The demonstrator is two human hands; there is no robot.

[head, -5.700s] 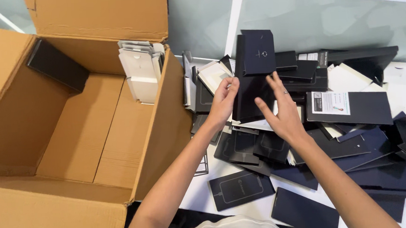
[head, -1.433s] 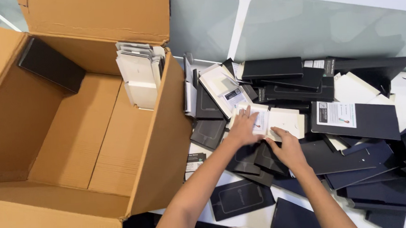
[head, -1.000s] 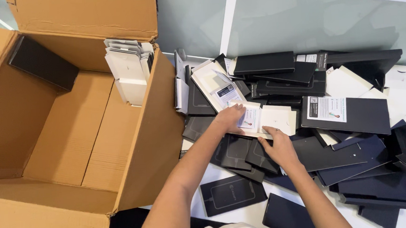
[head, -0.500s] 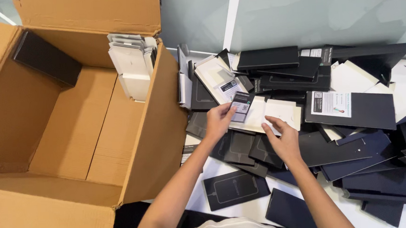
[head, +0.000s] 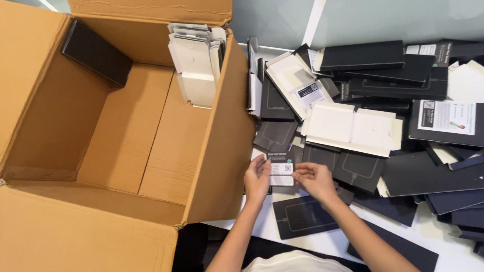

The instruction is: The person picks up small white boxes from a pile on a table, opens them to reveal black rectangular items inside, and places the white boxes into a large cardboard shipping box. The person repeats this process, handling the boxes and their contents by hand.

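Both hands, the left hand (head: 257,179) and right hand (head: 313,179), pinched a small card (head: 280,169) between closed fingers; the cardboard box (head: 115,142) stood at nine o'clock.

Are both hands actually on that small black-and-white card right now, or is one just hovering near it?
Touching. The head view shows the left hand gripping the small card at its left edge and the right hand with fingertips on its right edge, no gap at either side.

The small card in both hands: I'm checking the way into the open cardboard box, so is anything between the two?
Only the box's right wall stands between the small card, held by the left hand and right hand, and the cardboard box.
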